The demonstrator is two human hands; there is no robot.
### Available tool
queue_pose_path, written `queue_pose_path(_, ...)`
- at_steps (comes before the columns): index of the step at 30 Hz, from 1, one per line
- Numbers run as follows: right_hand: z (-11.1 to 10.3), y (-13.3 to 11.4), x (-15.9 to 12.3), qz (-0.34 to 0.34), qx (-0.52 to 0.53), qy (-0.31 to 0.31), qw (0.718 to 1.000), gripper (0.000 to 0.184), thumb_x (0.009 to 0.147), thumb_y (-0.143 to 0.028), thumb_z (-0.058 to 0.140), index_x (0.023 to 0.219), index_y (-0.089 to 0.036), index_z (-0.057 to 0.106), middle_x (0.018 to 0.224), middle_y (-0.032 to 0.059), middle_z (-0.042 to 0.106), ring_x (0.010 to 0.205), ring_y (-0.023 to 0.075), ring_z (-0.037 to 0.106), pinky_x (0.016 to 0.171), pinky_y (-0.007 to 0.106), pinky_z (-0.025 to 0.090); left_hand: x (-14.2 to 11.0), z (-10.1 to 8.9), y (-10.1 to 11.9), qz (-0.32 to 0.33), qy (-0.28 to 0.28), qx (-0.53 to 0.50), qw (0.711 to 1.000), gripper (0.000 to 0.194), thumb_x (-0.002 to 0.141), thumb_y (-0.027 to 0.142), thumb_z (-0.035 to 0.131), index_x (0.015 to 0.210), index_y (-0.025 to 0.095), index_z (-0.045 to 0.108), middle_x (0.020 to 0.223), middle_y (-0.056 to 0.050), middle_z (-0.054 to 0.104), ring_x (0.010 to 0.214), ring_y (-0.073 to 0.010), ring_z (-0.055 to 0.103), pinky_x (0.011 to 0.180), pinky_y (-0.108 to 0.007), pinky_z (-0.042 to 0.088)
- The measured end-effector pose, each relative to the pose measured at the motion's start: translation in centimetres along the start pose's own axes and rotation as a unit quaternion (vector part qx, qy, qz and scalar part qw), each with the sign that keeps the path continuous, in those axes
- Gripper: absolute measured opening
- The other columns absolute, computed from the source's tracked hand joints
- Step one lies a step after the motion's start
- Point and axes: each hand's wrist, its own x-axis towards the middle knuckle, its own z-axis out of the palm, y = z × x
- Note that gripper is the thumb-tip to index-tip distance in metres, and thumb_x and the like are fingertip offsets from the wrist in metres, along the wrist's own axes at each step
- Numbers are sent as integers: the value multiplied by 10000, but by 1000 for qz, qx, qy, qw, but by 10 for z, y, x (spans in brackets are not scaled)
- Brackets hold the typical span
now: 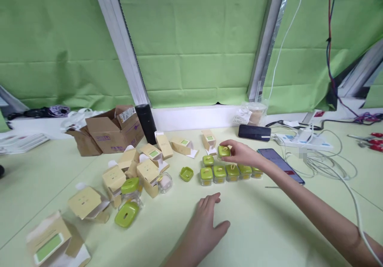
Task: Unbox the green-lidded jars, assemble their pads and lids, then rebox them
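Right here, between the thumb and fingers of my right hand [236, 151], sits a small square clear container with a green lid [224, 151]; I've got it gripped by its sides, behind the front row, and I can't tell whether its base touches the table. My right arm stretches long across from the right, the hand pointing leftward. Just beside, to the left, stands a matching green-lidded container [208, 161], and in front runs a row of five green-lidded clear containers [220, 174], each with a little yellowish loop on top; no lettering I can read on any lid.

My left hand [206, 223] is bare of any object, low and nearer me, thumb spread from the fingers, the two hands well apart. Beyond its fingertips lies a loose green square lid [186, 173].

Out to the left, opened cream cardboard boxes [85, 201] carry fine print, too small to read, and some show green panels. Behind them, a brown cardboard carton [103, 137] bears purple printing, blurred, and a white label [127, 114], equally illegible. Over right, a phone with a lit screen [280, 165] lies beneath my forearm's far side, its text unreadable.
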Motion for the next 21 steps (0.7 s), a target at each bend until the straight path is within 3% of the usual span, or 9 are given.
queue_pose_path(3, 6, 7, 31, -16, -29, -75, 997, 412, 691, -286, 723, 1079, -195, 618, 1047, 70, 674, 871, 225, 642, 788, 333, 479, -1, -1, -1, 4, -9, 0, 1000, 566, 729, 206, 528, 1282, 151, 421, 1246, -93, 509, 1189, -237, 397, 1039, -351, 286)
queue_pose_path(6, 12, 13, 41, -39, -39, -137, 989, 383, 747, -326, 696, 1087, -169, 617, 1050, 69, 681, 880, 205, 651, 791, 357, 494, -1, -2, -3, 16, -23, 9, 1000, 607, 689, 177, 543, 1284, 146, 424, 1258, -91, 491, 1187, -244, 392, 1045, -356, 288)
queue_pose_path(8, 12, 14, 41, -51, -44, -143, 987, 428, 724, -363, 705, 1105, -189, 622, 1096, 71, 675, 927, 225, 649, 803, 338, 494, 0, -2, -5, 21, -29, 23, 999, 627, 675, 179, 557, 1287, 141, 426, 1259, -96, 486, 1182, -257, 390, 1042, -373, 297)
queue_pose_path(11, 10, 7, 40, -63, -55, -104, 991, 432, 752, -399, 650, 1123, -179, 627, 1143, 118, 649, 973, 283, 638, 823, 349, 479, 2, -2, -10, 33, -51, 54, 997, 680, 673, 221, 599, 1317, 124, 404, 1269, -116, 479, 1178, -285, 389, 1041, -406, 301)
queue_pose_path(15, 28, -32, 44, -124, -51, -40, 990, 377, 869, -306, 488, 1204, -152, 564, 1210, 145, 594, 1107, 297, 561, 949, 409, 386, 7, 1, -21, 83, -89, 107, 987, 762, 711, 319, 637, 1378, 108, 333, 1318, -150, 449, 1187, -313, 385, 1043, -429, 298)
queue_pose_path(18, 63, -77, 50, -205, -32, -72, 975, 379, 818, -314, 574, 1176, -189, 585, 1189, 92, 621, 1097, 260, 566, 935, 359, 410, 8, 3, -30, 120, -93, 127, 980, 698, 744, 354, 629, 1356, 139, 369, 1337, -136, 437, 1197, -303, 383, 1045, -418, 306)
queue_pose_path(21, 101, -118, 57, -256, -22, -110, 960, 559, 690, -390, 722, 1191, -185, 578, 1158, 99, 638, 1043, 277, 592, 881, 354, 447, 7, 4, -36, 145, -91, 141, 975, 624, 765, 383, 613, 1315, 162, 417, 1345, -122, 434, 1208, -299, 385, 1045, -416, 318)
